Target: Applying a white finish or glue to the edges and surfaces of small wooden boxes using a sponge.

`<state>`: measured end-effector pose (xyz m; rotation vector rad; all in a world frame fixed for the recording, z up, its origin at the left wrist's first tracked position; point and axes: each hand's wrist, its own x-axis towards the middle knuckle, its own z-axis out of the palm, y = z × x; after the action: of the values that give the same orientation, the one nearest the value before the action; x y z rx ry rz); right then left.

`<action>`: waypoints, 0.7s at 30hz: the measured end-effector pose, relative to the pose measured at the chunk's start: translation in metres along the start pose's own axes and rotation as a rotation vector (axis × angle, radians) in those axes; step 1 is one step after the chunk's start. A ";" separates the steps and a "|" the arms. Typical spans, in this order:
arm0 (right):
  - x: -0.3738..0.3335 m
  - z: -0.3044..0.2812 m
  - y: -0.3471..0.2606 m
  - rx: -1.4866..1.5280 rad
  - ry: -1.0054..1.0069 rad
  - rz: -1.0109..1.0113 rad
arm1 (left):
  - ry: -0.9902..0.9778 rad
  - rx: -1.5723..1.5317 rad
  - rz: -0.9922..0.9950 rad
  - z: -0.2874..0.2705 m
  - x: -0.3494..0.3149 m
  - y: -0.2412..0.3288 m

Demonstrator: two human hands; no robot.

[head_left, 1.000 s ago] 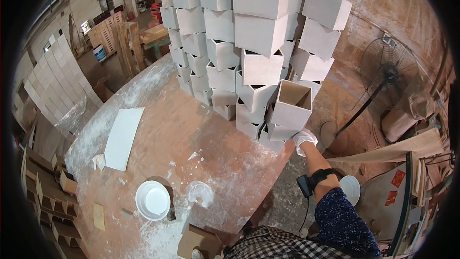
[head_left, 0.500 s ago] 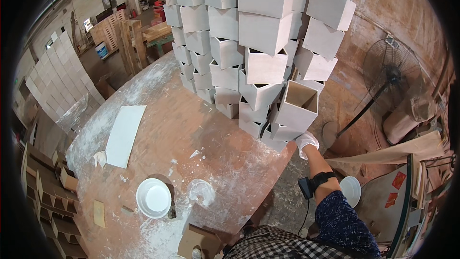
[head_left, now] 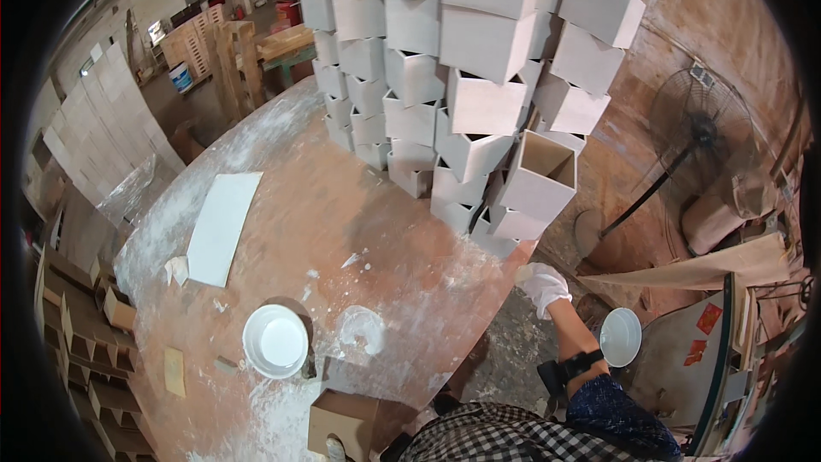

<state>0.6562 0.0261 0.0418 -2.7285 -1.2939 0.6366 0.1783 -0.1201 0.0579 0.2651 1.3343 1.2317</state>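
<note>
My left hand (head_left: 335,448), in a white glove and mostly cut off by the lower edge, grips the rim of a brown open-topped box (head_left: 342,417) at the table's near edge. My right hand (head_left: 546,287), also in a white glove, hangs past the table's right edge, below a tall stack of pale grey open boxes (head_left: 487,107). Its fingers are drawn together around a small tan piece at their tips, too small to name. It is apart from the nearest grey box (head_left: 539,173), whose hollow inside shows.
On the dusty table (head_left: 410,299) are a white bowl (head_left: 275,342), a white sheet (head_left: 224,229) and a small yellowish pad (head_left: 174,371). A standing fan (head_left: 701,130) and a white bucket (head_left: 621,337) stand at right. Brown boxes (head_left: 94,351) are stacked at left.
My right hand has drawn back from the bottom of the grey stack, towards me. At the lower edge, the brown box shows more fully with my left hand on it. The view has shifted slightly.
</note>
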 end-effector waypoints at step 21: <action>-0.289 0.129 -0.317 0.446 -0.157 -1.473 | -0.265 -0.425 -0.122 -0.165 0.129 0.034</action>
<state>0.2123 -0.0021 0.0926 -0.8829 -2.2455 0.7307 -0.0060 -0.0844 -0.0416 0.0405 0.8265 1.2934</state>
